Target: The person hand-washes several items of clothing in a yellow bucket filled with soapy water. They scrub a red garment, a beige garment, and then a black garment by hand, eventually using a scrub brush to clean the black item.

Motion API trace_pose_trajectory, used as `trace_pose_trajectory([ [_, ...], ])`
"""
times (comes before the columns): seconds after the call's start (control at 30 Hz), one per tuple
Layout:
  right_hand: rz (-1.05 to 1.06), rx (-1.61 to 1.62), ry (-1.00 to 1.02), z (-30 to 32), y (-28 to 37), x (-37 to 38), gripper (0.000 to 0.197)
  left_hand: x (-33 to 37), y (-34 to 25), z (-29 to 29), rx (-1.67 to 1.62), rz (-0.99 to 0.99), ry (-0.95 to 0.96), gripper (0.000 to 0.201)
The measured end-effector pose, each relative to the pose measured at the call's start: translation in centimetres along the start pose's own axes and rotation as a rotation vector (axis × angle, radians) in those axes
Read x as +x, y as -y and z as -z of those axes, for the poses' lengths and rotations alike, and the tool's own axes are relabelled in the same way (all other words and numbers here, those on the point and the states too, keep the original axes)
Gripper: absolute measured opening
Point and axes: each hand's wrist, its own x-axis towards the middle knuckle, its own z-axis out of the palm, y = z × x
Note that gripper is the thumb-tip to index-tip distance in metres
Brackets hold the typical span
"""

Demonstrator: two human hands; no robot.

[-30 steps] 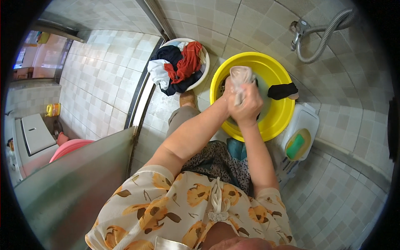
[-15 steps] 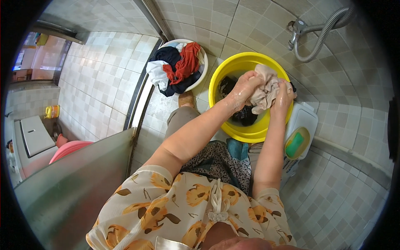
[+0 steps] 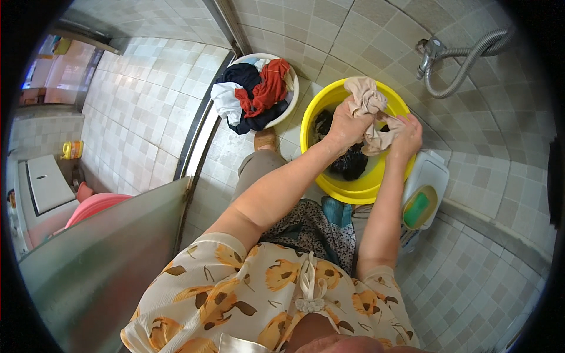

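Note:
Over a yellow tub (image 3: 347,194), a crumpled beige cloth garment (image 3: 368,100) stretches between my two hands. My left hand (image 3: 348,125) is closed on its left part, with a bunch of cloth standing up beyond the fingers. At the tub's right side, my right hand (image 3: 406,136) grips the other end. Its fingertips are partly covered by cloth. Below the hands, dark wet clothes (image 3: 351,165) lie in water in the tub. Just what kind of garment the beige cloth is cannot be made out.
A white basin (image 3: 288,112) heaped with red, white and dark clothes (image 3: 259,88) stands left of the tub. Green soap (image 3: 416,209) sits in a dish at the right. A shower hose (image 3: 465,70) hangs on the tiled wall. A frosted glass panel (image 3: 106,253) stands at the left.
The hands have drawn somewhat apart, and the bunched beige garment is now pulled out between them. The right hand has turned and shifted slightly to the right.

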Motion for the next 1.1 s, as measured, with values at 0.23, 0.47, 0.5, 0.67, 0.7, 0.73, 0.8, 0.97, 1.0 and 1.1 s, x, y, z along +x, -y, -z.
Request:
trace_pose_trajectory([
  [0.23, -0.338, 0.533, 0.311, 0.3, 2.8, -1.6, 0.05, -2.5, -0.9, 0.5, 1.342, -0.337, 0.188, 0.047],
  [0.47, -0.162, 0.336, 0.45, 1.1, 1.8, -0.7, 0.024, -1.8, 0.0, 0.2, 1.015, -0.574, 0.062, 0.042],
  [0.5, -0.143, 0.391, 0.278, 1.3, 1.3, -0.2, 0.023, -1.4, 0.3, 0.4, 1.016, -0.575, 0.063, 0.042],
  [0.67, -0.012, 0.669, -0.027, 1.3, 2.4, -0.2, 0.019, -0.2, -0.4, 1.0, 0.022, 0.435, 0.207, 0.034],
  [0.7, 0.021, 0.671, -0.025, 1.5, 2.4, -0.2, 0.02, -0.2, -0.4, 0.8, 0.076, 0.537, 0.177, 0.035],
  [0.73, 0.02, 0.672, -0.023, 1.4, 2.9, -0.5, 0.02, -0.2, -0.4, 0.8, 0.127, 0.639, 0.144, 0.038],
  [0.8, -0.034, 0.652, -0.001, 0.7, 4.3, -1.7, 0.026, -1.4, -1.4, -0.9, -0.081, 0.791, 0.068, 0.053],
  [0.97, 0.409, 0.172, 0.171, -1.4, 5.8, -5.8, 0.037, 0.3, 1.2, 0.4, -0.458, 0.685, 0.197, 0.042],
  [1.0, 0.526, 0.063, 0.197, -1.9, 6.4, -7.1, 0.037, 1.1, 2.5, 1.7, -0.458, 0.682, 0.192, 0.042],
  [1.1, 0.846, -0.128, 0.392, -2.9, 7.9, -10.8, 0.032, 2.7, 5.8, 5.9, 0.134, -0.117, 0.289, 0.027],
])
